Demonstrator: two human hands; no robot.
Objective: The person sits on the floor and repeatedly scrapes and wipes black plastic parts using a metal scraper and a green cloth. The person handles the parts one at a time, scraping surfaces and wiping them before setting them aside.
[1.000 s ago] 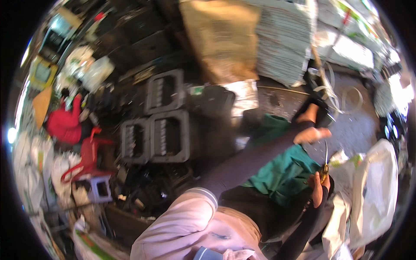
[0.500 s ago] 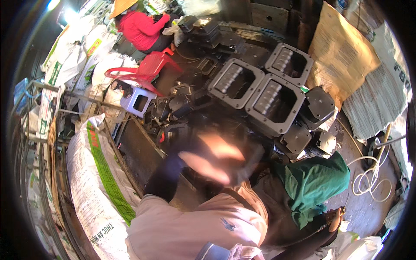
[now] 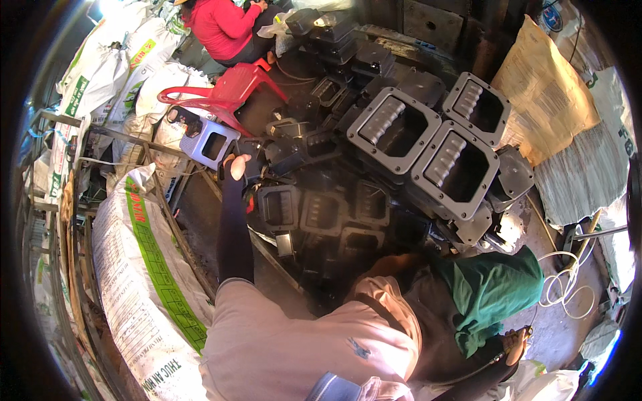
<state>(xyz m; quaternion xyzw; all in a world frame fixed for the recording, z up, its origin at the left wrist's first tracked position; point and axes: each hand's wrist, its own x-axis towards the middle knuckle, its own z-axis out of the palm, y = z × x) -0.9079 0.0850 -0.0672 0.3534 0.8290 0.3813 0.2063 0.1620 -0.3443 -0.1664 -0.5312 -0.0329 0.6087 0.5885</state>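
Note:
My left arm is stretched out, and my left hand is at the dark parts beside the purple stool. Its fingers are curled in; what they grip, if anything, is hard to make out. Low on the right, my right hand is closed round a thin hose with a metal fitting. Between my hands lie several dusty black frame-shaped housings. Larger black housings with rectangular openings and ribbed inner walls are stacked beyond them. A green cloth lies over my right leg.
A red plastic chair stands ahead, with a person in a red top behind it. White printed sacks and a metal rack line the left. On the right are a coiled cream hose and a brown paper sack.
My left hand has moved from a blur over the middle out to the left, beside the purple stool, uncovering the housings. My right hand still grips the hose. The view has shifted slightly.

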